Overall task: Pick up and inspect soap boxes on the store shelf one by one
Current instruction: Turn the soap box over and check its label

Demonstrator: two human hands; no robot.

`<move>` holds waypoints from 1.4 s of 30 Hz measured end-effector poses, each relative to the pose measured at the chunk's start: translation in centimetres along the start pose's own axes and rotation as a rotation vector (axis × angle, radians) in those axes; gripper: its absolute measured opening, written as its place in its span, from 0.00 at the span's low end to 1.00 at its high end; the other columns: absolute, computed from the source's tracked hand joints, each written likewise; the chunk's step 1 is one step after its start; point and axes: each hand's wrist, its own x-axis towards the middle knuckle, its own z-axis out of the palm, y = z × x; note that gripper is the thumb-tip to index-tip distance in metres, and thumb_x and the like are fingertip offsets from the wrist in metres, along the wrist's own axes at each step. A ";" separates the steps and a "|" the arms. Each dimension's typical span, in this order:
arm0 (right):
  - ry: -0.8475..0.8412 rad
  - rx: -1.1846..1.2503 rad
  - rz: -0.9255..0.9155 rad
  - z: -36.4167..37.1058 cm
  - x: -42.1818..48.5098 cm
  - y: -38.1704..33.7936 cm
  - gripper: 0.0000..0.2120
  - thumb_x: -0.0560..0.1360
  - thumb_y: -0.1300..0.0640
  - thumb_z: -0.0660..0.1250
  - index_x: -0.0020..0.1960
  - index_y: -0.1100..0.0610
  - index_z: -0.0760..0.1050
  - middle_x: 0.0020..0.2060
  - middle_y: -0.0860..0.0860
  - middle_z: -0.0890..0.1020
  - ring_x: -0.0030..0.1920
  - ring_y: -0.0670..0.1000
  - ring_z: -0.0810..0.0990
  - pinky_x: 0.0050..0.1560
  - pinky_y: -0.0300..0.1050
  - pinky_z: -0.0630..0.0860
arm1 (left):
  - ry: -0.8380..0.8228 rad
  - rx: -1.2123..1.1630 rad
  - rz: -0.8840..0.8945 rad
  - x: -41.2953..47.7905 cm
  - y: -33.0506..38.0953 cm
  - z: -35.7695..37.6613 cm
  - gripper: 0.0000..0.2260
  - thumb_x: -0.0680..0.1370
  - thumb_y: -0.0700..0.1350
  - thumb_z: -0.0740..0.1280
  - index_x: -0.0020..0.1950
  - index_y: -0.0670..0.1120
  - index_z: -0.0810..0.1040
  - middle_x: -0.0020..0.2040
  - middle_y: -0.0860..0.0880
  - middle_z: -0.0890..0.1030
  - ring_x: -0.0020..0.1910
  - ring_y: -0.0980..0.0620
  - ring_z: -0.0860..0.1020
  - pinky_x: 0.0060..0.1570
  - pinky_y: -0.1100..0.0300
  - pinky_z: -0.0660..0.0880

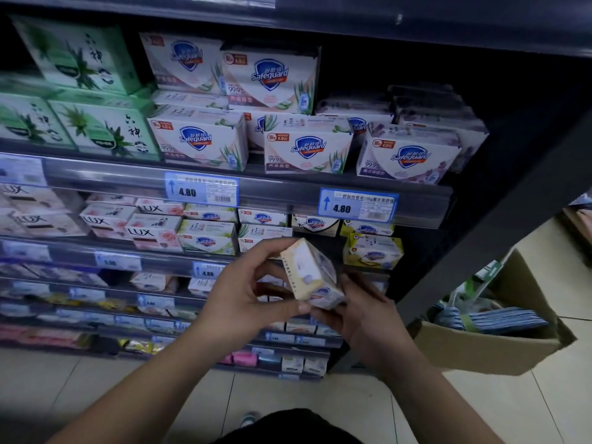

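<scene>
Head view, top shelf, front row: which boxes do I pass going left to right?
green box → second green box → aloe Safeguard box → second aloe Safeguard box → lavender Safeguard box

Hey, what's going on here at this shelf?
A person stands at a store shelf stocked with soaps, holding one soap box in both hands. The left hand pinches it from the left; the right hand holds it from below. The box is tilted, off the shelf, apparently being looked over.
</scene>
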 end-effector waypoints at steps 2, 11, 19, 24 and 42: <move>-0.007 0.033 0.075 0.5 -0.3 0.8 0.09 0.81 0.69 0.60 0.58 0.65 0.77 0.46 0.60 0.88 0.44 0.56 0.88 0.38 0.47 0.84 | 0.019 0.050 0.058 -0.2 0.2 0.4 0.33 0.61 0.43 0.82 0.64 0.58 0.79 0.51 0.53 0.83 0.48 0.48 0.83 0.48 0.57 0.82; 0.006 -0.078 -0.054 0.2 -1.8 0.1 0.15 0.72 0.50 0.68 0.56 0.57 0.75 0.45 0.56 0.88 0.40 0.54 0.87 0.37 0.43 0.83 | 0.058 -0.066 -0.001 -1.1 -0.6 0.0 0.26 0.73 0.35 0.75 0.70 0.50 0.75 0.56 0.56 0.83 0.57 0.54 0.82 0.52 0.61 0.80; -0.007 -0.164 -0.196 0.2 -3.1 -1.0 0.19 0.70 0.51 0.70 0.56 0.61 0.76 0.51 0.64 0.85 0.42 0.58 0.86 0.42 0.44 0.83 | 0.187 -0.477 -0.277 -1.4 -2.8 -0.1 0.30 0.56 0.62 0.83 0.52 0.48 0.86 0.45 0.42 0.86 0.43 0.46 0.86 0.45 0.56 0.82; 0.001 -0.162 -0.237 0.0 -3.3 -1.0 0.19 0.72 0.51 0.69 0.60 0.56 0.79 0.56 0.58 0.85 0.54 0.59 0.86 0.49 0.48 0.83 | 0.097 -0.490 -0.274 -1.6 -2.8 -0.1 0.19 0.72 0.41 0.73 0.63 0.49 0.82 0.55 0.46 0.85 0.50 0.46 0.85 0.45 0.55 0.83; 0.124 -0.597 -0.534 -1.1 -2.2 -0.2 0.15 0.75 0.66 0.72 0.58 0.54 0.79 0.52 0.48 0.87 0.54 0.44 0.85 0.53 0.43 0.81 | 0.186 -0.327 -0.182 -0.1 -3.9 0.6 0.19 0.72 0.45 0.73 0.62 0.45 0.80 0.40 0.54 0.84 0.44 0.53 0.83 0.44 0.55 0.81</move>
